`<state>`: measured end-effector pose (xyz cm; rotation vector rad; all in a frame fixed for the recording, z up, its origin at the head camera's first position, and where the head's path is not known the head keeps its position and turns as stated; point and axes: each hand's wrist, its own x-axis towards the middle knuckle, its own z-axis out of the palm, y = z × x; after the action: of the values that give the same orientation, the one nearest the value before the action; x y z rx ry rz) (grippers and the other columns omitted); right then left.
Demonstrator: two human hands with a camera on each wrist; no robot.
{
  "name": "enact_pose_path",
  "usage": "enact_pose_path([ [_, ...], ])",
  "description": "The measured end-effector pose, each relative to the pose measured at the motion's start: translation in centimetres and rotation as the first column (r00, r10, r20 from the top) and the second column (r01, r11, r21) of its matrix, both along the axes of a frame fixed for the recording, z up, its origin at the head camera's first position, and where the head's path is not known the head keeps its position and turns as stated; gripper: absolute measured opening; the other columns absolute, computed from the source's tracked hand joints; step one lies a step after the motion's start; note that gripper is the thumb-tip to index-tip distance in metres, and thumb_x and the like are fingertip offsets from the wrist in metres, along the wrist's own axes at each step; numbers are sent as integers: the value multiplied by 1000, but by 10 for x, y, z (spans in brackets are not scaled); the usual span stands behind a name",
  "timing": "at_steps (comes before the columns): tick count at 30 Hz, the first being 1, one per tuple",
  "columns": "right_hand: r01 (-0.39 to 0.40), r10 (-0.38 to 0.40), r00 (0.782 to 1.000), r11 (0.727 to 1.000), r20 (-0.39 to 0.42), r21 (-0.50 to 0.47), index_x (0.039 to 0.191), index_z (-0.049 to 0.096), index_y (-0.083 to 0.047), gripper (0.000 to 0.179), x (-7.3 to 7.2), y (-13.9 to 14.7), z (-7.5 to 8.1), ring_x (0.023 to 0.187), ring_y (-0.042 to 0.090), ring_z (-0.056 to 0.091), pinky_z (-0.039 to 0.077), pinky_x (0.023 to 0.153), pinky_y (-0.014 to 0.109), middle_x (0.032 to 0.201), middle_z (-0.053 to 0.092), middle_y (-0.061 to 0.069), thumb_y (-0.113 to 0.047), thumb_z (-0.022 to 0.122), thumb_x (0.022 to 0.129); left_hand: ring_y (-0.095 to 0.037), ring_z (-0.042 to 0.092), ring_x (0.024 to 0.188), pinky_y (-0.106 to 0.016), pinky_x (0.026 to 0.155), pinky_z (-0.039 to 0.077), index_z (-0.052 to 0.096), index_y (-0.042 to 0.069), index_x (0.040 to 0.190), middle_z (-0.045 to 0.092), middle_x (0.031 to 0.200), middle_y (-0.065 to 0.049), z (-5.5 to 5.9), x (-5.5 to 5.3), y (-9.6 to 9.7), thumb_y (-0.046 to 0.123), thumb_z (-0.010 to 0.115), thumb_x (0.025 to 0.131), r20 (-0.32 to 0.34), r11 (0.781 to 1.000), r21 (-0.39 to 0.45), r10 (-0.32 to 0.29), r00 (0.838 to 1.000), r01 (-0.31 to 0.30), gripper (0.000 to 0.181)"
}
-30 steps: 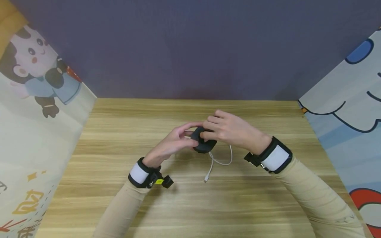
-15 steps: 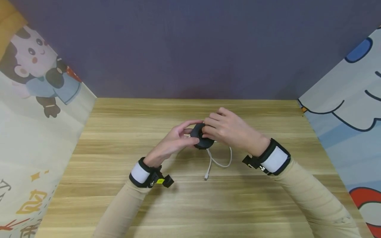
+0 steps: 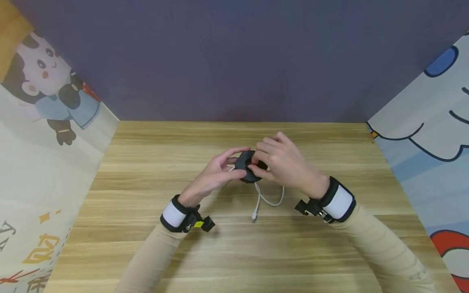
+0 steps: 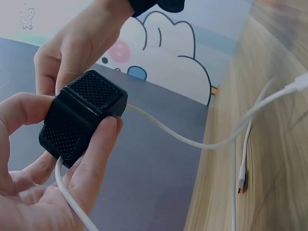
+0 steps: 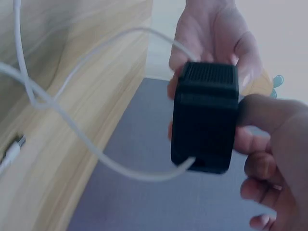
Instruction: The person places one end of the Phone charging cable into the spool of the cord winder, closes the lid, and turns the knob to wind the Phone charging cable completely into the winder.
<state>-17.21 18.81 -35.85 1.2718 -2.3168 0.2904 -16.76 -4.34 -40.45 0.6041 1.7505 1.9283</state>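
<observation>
My left hand (image 3: 214,176) holds a black, faceted cable winder (image 3: 242,160) between thumb and fingers, raised above the table. My right hand (image 3: 285,163) reaches to its open middle with thumb and index finger pinched there; the exact spot they grip is partly hidden. In the left wrist view, the winder (image 4: 91,103) shows mesh-textured faces on its rim. A white USB cable (image 4: 207,146) comes out of it at two places. The right wrist view shows one cable length leaving a slot at the lower edge of the winder (image 5: 204,125).
A loop of cable (image 3: 272,204) hangs toward the wood-grain table (image 3: 234,252), its metal connector (image 3: 254,216) pointing at the near side. A dark blue-grey panel (image 3: 234,61) stands behind the table. Cartoon-printed walls close off the left (image 3: 29,154) and right (image 3: 421,134).
The winder has risen slightly and turned in the hands. My right hand's thumb and index finger have shifted at its middle, the wrist moving a little nearer. The left hand has barely moved.
</observation>
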Motion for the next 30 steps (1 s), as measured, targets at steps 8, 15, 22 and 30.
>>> enact_pose_path([
  [8, 123, -112, 988, 986, 102, -111, 75, 67, -13, 21, 10, -6, -10, 71, 21, 56, 37, 73, 40, 75, 64, 0, -21, 84, 83, -25, 68, 112, -32, 92, 59, 41, 10, 157, 54, 142, -24, 1, 2, 0, 3, 63, 98, -38, 999, -34, 1, 999, -2, 63],
  [15, 188, -168, 979, 964, 120, -186, 74, 66, -12, 18, 15, -10, -15, 69, 22, 58, 39, 74, 42, 73, 65, 2, -17, 81, 83, -26, 67, 116, -36, 94, 59, 42, 11, 157, 54, 143, -22, 1, 3, 1, 3, 64, 99, -51, 1000, -30, 4, 999, -6, 62],
  [22, 265, -232, 959, 936, 160, -231, 73, 66, -12, 16, 19, -14, -19, 68, 21, 58, 37, 74, 42, 71, 64, 1, -19, 76, 83, -30, 66, 117, -37, 94, 60, 41, 10, 157, 54, 144, -22, 0, 3, 3, 3, 64, 100, -45, 1000, -9, 3, 999, -3, 62],
  [30, 326, -280, 940, 906, 197, -269, 71, 66, -11, 16, 24, -17, -22, 66, 22, 58, 35, 72, 42, 71, 65, 2, -18, 76, 82, -29, 69, 114, -46, 95, 59, 40, 12, 158, 55, 144, -23, -2, 3, 4, 5, 64, 101, -37, 1000, -17, -6, 999, 6, 62],
])
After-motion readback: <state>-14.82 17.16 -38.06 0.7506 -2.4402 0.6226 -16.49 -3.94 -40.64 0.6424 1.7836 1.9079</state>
